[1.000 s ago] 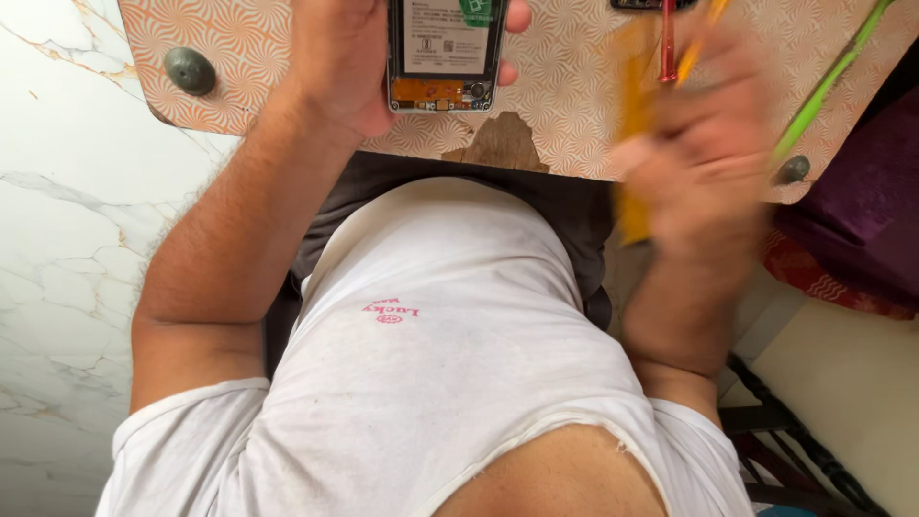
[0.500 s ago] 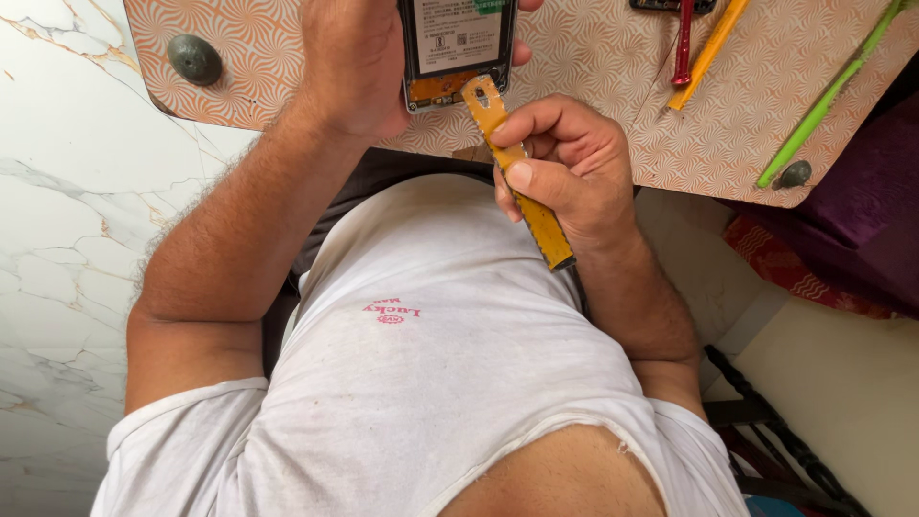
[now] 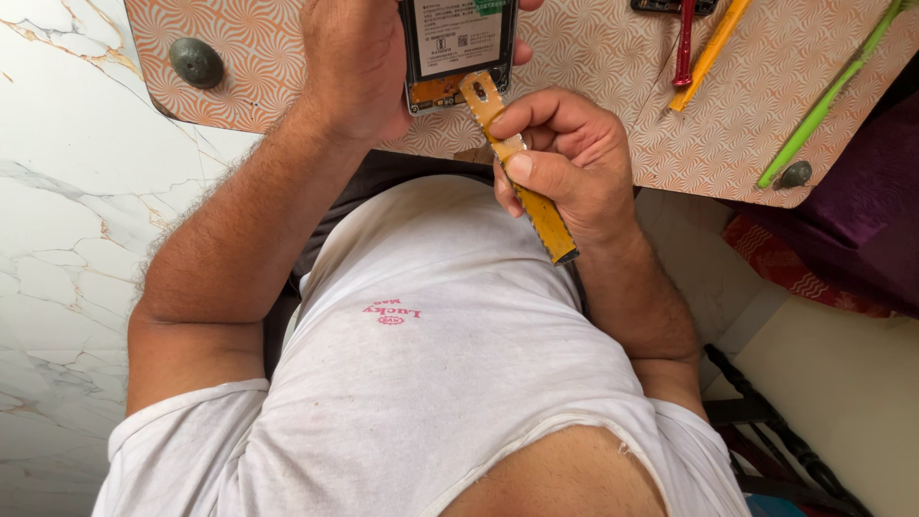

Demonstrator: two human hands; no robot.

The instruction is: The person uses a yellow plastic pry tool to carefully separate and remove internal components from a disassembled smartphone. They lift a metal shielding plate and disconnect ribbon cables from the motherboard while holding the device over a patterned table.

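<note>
My left hand (image 3: 354,62) grips an opened phone (image 3: 459,43) with its back cover off, held over the patterned table top (image 3: 593,67) near its front edge. The phone's battery and an orange board at its lower end are exposed. My right hand (image 3: 565,163) holds a flat yellow strip tool (image 3: 522,168) between thumb and fingers. The tool's upper tip, with a small hole, rests against the phone's lower edge. Its other end sticks out below my palm, over my white shirt.
On the table to the right lie a red-handled tool (image 3: 684,43), a yellow stick (image 3: 713,48) and a long green stick (image 3: 828,91). Round grey knobs (image 3: 196,62) sit at the table corners. Marble floor lies left; a purple cloth and dark chair frame are right.
My right hand brought the yellow tool from the right side of the table over to the phone's lower edge. My left hand kept holding the phone in place.
</note>
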